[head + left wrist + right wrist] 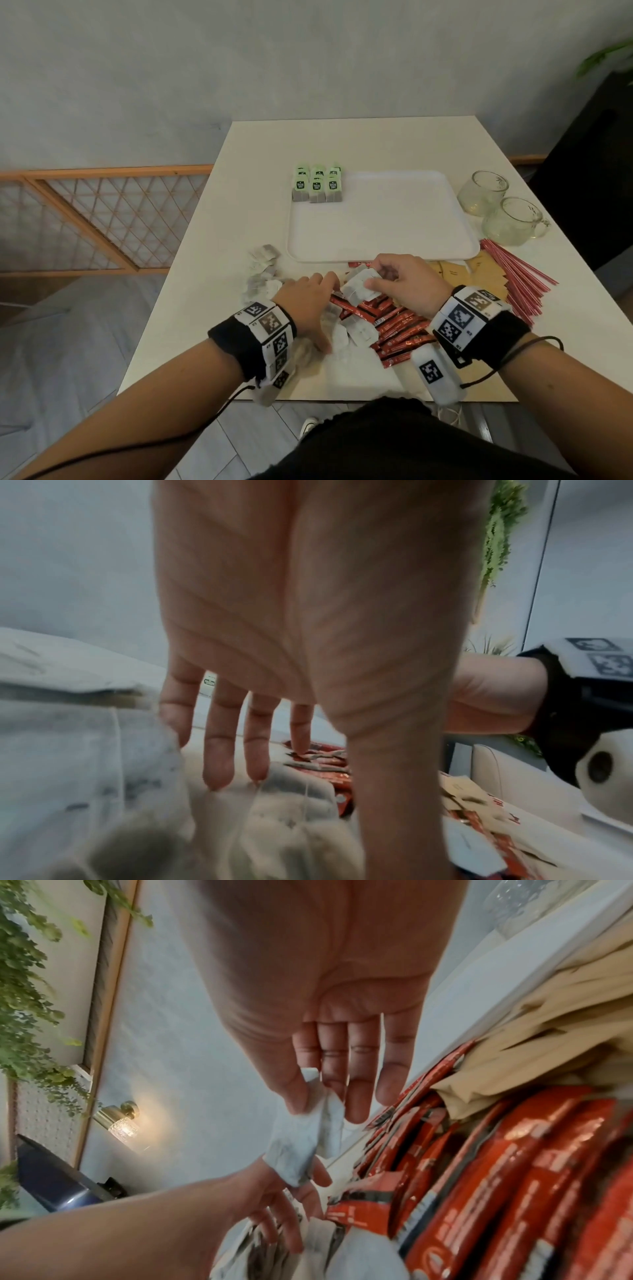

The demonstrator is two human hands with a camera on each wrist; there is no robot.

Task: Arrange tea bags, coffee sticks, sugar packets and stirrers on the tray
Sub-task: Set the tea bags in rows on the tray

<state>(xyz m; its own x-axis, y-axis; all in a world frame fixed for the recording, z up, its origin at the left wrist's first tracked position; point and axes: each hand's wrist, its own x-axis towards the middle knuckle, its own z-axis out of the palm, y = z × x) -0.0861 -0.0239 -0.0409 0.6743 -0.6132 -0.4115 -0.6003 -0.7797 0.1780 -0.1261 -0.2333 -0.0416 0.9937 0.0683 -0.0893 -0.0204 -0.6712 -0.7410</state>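
Now my right hand (pixel 400 284) pinches white tea bag (pixel 359 286) between thumb and fingers, above red coffee sticks (pixel 397 325). My left hand (pixel 308 301), fingers spread and straight, presses loose tea bags (pixel 346 334) just left. Tray (pixel 376 240) lies beyond both hands, green-tagged tea bags (pixel 317 185) at its far-left corner.

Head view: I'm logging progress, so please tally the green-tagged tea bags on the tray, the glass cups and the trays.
Green-tagged tea bags: 6 visible
Glass cups: 2
Tray: 1
Total: 9
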